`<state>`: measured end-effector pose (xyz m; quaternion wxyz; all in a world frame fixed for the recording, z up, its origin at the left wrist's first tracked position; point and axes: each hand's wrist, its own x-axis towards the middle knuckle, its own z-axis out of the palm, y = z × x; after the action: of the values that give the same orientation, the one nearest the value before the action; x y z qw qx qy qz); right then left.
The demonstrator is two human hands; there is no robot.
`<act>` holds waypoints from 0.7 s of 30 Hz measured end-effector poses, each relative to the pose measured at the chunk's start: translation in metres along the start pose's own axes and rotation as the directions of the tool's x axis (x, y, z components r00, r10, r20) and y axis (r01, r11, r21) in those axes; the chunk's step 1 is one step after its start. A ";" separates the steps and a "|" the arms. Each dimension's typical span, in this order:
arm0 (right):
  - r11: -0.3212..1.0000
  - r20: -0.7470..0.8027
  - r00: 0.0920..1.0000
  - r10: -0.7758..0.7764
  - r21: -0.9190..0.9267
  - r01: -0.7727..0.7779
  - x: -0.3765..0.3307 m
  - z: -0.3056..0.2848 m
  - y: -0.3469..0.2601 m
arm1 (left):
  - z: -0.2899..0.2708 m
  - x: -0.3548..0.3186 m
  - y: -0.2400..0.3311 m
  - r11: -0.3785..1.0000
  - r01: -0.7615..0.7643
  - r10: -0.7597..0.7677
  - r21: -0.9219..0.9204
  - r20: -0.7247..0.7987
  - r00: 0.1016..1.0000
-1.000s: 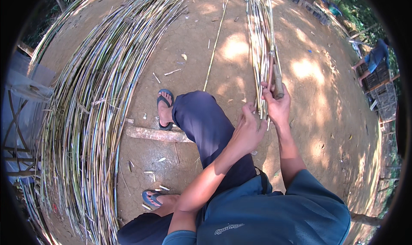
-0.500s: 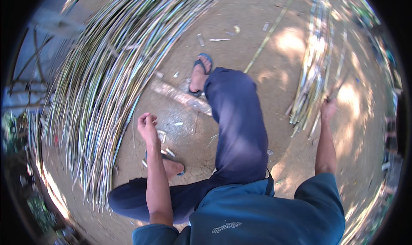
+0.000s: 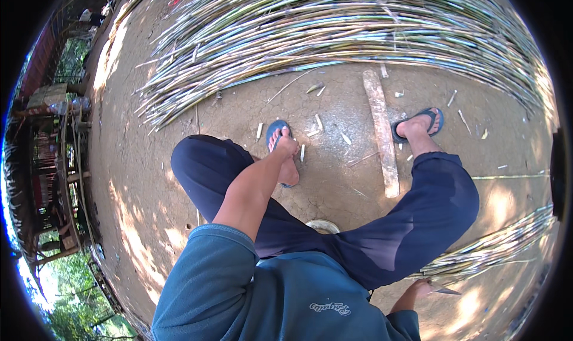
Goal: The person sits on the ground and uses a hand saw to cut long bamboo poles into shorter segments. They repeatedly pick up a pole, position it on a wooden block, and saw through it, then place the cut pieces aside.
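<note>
My left hand hangs above my left foot and its dark flip-flop, fingers curled in, with nothing visible in them. Low on the right, my right hand grips a knife; its handle is mostly hidden in the fist and the blade points right. Just beyond that hand lies a small bundle of thin bamboo poles, partly covered by my right leg. A short wooden log rests on the ground between my feet.
A large heap of long thin poles spreads across the far side. Cut offcuts lie scattered by the log. A single pole lies at the right. A round pale object shows between my legs. A wooden structure stands at the left.
My view has turned to the left, so the large heap now lies across the top and the small bundle sits lower right. The knife stays in my right hand.
</note>
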<state>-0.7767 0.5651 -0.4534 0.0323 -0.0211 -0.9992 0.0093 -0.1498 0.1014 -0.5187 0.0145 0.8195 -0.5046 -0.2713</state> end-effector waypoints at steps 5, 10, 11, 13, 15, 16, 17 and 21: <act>0.934 -0.038 0.990 -0.135 0.330 0.140 -0.109 -0.045 -0.045 | -0.089 0.089 -0.015 0.998 -0.036 0.044 -0.054 0.155 0.987; 0.853 -0.218 0.967 -0.132 0.473 0.223 -0.130 -0.117 -0.126 | -0.132 0.172 0.022 0.996 -0.030 0.033 -0.082 0.032 0.999; 0.819 -0.225 0.956 -0.189 0.501 0.280 -0.131 -0.111 -0.153 | -0.144 0.170 -0.006 1.000 0.014 -0.013 -0.017 0.030 0.999; 0.762 -0.326 0.929 -0.177 0.552 0.339 -0.110 -0.150 -0.176 | -0.136 0.182 0.020 0.996 -0.042 0.036 0.082 0.074 0.997; 0.677 -0.346 0.900 -0.264 0.599 0.428 -0.098 -0.154 -0.222 | -0.139 0.196 -0.027 0.979 -0.113 0.111 0.167 0.024 0.994; 0.631 -0.368 0.883 -0.291 0.619 0.467 -0.091 -0.162 -0.243 | -0.134 0.203 -0.038 0.965 -0.163 0.165 0.205 0.006 0.986; 0.592 -0.405 0.860 -0.310 0.626 0.508 -0.086 -0.172 -0.256 | -0.126 0.206 -0.034 0.963 -0.185 0.185 0.197 0.020 0.983; 0.411 -0.536 0.765 -0.356 0.645 0.644 -0.093 -0.228 -0.283 | -0.124 0.219 0.013 0.957 -0.237 0.226 0.170 0.077 0.971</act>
<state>-0.6804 0.2828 -0.2260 0.1986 0.2986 -0.8210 0.4442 -0.0279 -0.1188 -0.5035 -0.0414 0.7447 -0.6195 -0.2449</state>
